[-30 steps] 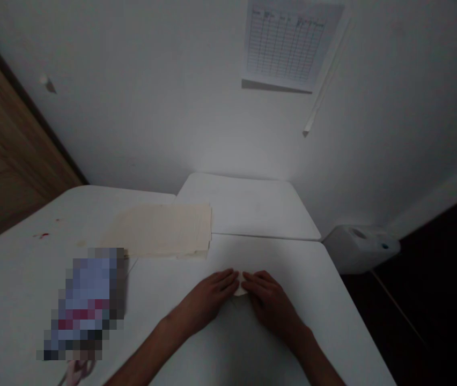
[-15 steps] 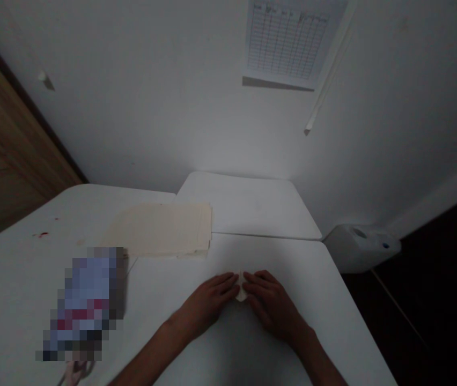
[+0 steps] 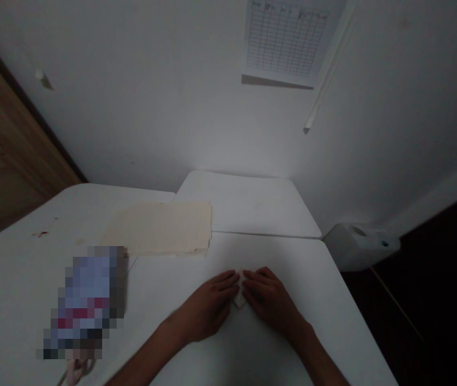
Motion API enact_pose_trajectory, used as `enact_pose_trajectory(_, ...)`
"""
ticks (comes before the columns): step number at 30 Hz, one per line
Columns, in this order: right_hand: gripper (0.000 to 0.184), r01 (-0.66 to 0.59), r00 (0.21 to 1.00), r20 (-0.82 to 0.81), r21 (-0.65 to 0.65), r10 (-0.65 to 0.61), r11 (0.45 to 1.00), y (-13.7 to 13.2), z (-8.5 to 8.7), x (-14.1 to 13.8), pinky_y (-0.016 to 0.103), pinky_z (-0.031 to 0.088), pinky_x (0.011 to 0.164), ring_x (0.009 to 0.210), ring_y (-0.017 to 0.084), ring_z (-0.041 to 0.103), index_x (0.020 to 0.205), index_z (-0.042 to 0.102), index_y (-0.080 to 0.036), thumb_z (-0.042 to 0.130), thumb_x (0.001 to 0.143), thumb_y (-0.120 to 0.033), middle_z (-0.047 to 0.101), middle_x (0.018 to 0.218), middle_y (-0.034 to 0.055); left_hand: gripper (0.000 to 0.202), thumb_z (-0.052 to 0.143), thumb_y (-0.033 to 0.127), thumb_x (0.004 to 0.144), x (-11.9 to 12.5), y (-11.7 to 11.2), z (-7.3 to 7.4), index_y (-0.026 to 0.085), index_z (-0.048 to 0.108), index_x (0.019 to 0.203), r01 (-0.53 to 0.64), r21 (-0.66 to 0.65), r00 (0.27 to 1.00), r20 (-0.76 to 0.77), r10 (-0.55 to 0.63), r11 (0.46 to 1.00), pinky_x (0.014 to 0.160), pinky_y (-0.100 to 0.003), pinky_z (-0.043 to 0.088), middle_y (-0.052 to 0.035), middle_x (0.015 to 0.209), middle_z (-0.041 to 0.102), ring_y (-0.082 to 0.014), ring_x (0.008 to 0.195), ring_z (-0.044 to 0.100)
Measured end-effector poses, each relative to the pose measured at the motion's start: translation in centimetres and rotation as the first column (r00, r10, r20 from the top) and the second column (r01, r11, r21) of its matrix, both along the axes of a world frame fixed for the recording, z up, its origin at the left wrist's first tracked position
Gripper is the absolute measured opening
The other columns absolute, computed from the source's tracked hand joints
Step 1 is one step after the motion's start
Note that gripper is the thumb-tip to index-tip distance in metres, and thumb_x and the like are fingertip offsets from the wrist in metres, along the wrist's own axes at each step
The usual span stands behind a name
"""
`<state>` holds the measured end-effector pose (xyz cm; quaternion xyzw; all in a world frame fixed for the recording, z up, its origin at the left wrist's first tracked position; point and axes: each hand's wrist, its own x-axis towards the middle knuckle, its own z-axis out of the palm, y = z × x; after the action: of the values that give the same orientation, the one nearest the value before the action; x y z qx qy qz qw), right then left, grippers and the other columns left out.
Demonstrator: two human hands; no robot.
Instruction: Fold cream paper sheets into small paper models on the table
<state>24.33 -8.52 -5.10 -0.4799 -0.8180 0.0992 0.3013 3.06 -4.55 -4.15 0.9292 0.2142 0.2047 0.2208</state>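
A small piece of cream folded paper (image 3: pixel 239 302) lies on the white table in front of me, mostly covered by my fingers. Its pointed lower tip shows in the gap between the two hands. My left hand (image 3: pixel 211 303) grips the paper's left side, fingers together and curved over it. From the right, my right hand (image 3: pixel 273 303) holds the other side in the same way, its fingertips almost meeting those of the left. The undersides of both hands are hidden.
A stack of cream paper sheets (image 3: pixel 164 228) lies beyond my left hand. Left of that hand is a blurred-out blue and red item (image 3: pixel 87 289) with a pinkish strap. A printed chart (image 3: pixel 287 40) hangs on the wall. A white container (image 3: pixel 363 249) stands past the table's right edge.
Both hands stay on the folded paper with only slight finger shifts. The paper's visible lower tip sits a little nearer to me. The view has tilted very slightly.
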Motion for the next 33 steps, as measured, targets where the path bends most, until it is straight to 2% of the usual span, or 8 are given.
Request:
enact_pose_trajectory(3,0.018,-0.002,1.000,0.006,0.002,0.002,1.000,-0.1,0.0,0.1,0.039,0.050,0.087,0.098,0.021,0.059,0.105,0.066,-0.023,0.060,0.088,-0.021,0.066,0.116,0.0063,0.027,0.045,0.012,0.092,0.7,-0.1,-0.5,0.019,0.066,0.107,-0.095,-0.009,0.994,0.051,0.096,0.995,0.108,-0.044,0.041,-0.0082,0.122,0.064,-0.0216,0.124,0.051)
enact_pose_trajectory(6,0.023,0.007,1.000,0.010,-0.001,-0.007,1.000,-0.1,-0.1,0.2,0.039,0.050,0.089,0.101,0.022,0.059,0.110,0.065,-0.024,0.063,0.086,-0.025,0.065,0.119,0.0062,0.018,0.052,0.015,0.090,1.3,0.1,-1.8,0.019,0.068,0.096,-0.171,0.008,0.981,0.095,0.169,0.985,0.103,-0.042,0.047,-0.0075,0.120,0.065,-0.0229,0.120,0.054)
enact_pose_trajectory(10,0.027,0.017,1.000,0.021,0.018,-0.018,1.000,-0.2,-0.3,0.3,0.040,0.050,0.087,0.100,0.022,0.060,0.111,0.065,-0.025,0.065,0.084,-0.029,0.065,0.119,0.0066,0.011,0.058,0.015,0.087,1.3,0.2,-2.7,0.020,0.068,0.090,-0.189,0.035,0.976,0.117,0.183,0.981,0.102,-0.043,0.047,-0.0074,0.121,0.064,-0.0237,0.120,0.053)
enact_pose_trajectory(18,0.038,0.047,0.996,0.078,-0.009,-0.046,0.999,-0.5,0.0,0.3,0.043,0.046,0.090,0.103,0.026,0.056,0.111,0.064,-0.025,0.074,0.074,-0.028,0.063,0.123,0.0045,0.018,0.049,0.011,0.091,1.3,0.0,-3.2,0.019,0.063,0.098,-0.190,0.070,0.979,0.090,0.183,0.979,0.103,-0.041,0.045,-0.0072,0.125,0.060,-0.0229,0.123,0.047)
enact_pose_trajectory(23,0.037,0.073,0.995,0.075,-0.005,-0.073,0.997,-0.6,0.1,0.2,0.044,0.047,0.090,0.101,0.026,0.057,0.109,0.065,-0.026,0.075,0.074,-0.030,0.064,0.122,0.0044,0.020,0.049,0.008,0.089,1.5,-0.1,-3.2,0.018,0.062,0.100,-0.183,0.113,0.982,0.075,0.175,0.977,0.096,-0.044,0.050,-0.0093,0.123,0.061,-0.0252,0.117,0.048)
enact_pose_trajectory(26,0.032,0.068,0.996,0.056,-0.001,-0.068,0.998,-0.6,0.1,0.2,0.044,0.048,0.088,0.099,0.025,0.057,0.111,0.064,-0.025,0.070,0.080,-0.025,0.065,0.121,0.0050,0.017,0.048,0.008,0.090,1.7,-0.1,-2.6,0.018,0.061,0.094,-0.166,0.081,0.984,0.076,0.160,0.983,0.091,-0.041,0.052,-0.0089,0.121,0.061,-0.0227,0.106,0.052)
enact_pose_trajectory(30,0.022,0.061,0.998,0.031,0.016,-0.062,0.998,-0.2,-0.1,0.0,0.040,0.050,0.083,0.091,0.022,0.057,0.108,0.065,-0.025,0.054,0.090,-0.016,0.067,0.116,0.0039,0.017,0.045,0.010,0.092,2.1,0.0,-2.0,0.018,0.060,0.089,-0.177,0.090,0.984,0.034,0.174,0.980,0.091,-0.041,0.051,-0.0087,0.124,0.059,-0.0225,0.104,0.052)
enact_pose_trajectory(33,0.021,0.107,0.994,0.024,0.029,-0.108,0.994,0.1,-0.5,-0.3,0.038,0.050,0.081,0.091,0.022,0.057,0.105,0.065,-0.023,0.052,0.091,-0.014,0.068,0.108,0.0053,0.015,0.046,0.010,0.091,2.3,0.1,-2.0,0.017,0.060,0.091,-0.188,0.120,0.982,0.011,0.188,0.975,0.091,-0.042,0.051,-0.0107,0.126,0.058,-0.0231,0.102,0.053)
